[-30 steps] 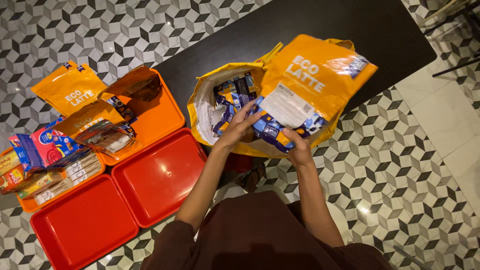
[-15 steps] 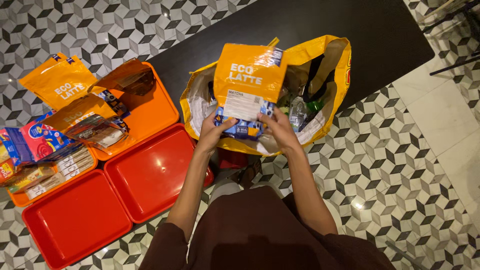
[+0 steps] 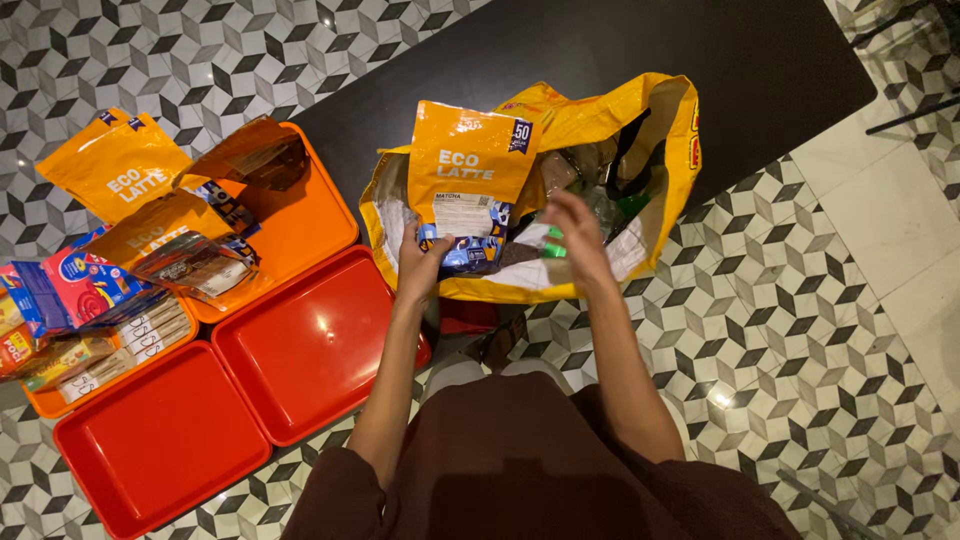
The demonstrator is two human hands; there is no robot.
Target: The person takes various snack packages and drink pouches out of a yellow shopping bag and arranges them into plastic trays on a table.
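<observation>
The orange pouch (image 3: 470, 180) stands upright over the mouth of the yellow shopping bag (image 3: 670, 120), its long axis running away from the person, top edge toward the dark table (image 3: 620, 40) and bottom edge toward the body. Its face is turned up to the camera: bright orange with white lettering, a small dark blue corner badge, a white label panel below and a blue patterned band along the bottom (slightly crumpled there). The left hand (image 3: 422, 262) grips its lower left corner, fingers closed around the edge. The right hand (image 3: 575, 232) is off the pouch, loosely open with fingers spread over the bag's contents, just beside a green-capped item; whether it touches anything cannot be told. Empty-looking red trays (image 3: 310, 350) lie on the patterned floor (image 3: 800, 300) to the left.
</observation>
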